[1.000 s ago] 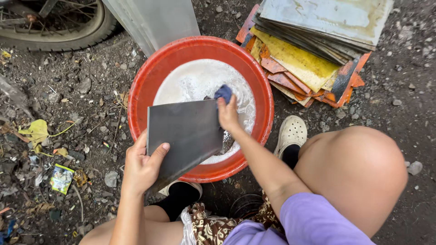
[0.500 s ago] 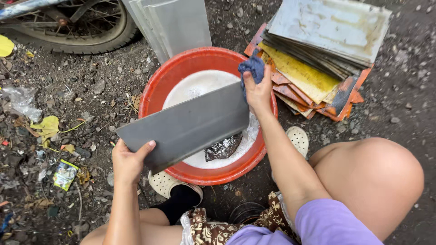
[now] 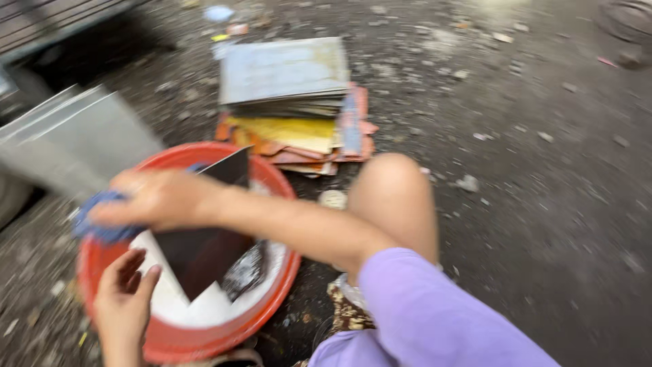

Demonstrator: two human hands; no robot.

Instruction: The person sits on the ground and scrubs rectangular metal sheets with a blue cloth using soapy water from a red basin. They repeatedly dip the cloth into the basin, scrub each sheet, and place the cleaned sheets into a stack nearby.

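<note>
Your right hand (image 3: 159, 199) clutches a blue cloth (image 3: 98, 224) against the dark panel (image 3: 204, 245) standing in the red basin (image 3: 204, 326); your left hand (image 3: 125, 299), fingers spread, steadies its lower edge. Stacked boards (image 3: 292, 102) lie behind, grey sheets (image 3: 75, 143) left. Everything's motion-blurred.

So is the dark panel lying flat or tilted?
Tilted: the dark panel stands on edge in the red basin, its corner above the rim.

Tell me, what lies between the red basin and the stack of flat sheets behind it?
In the head view, only a narrow strip of dirty ground separates the red basin from the stack of flat sheets.
</note>
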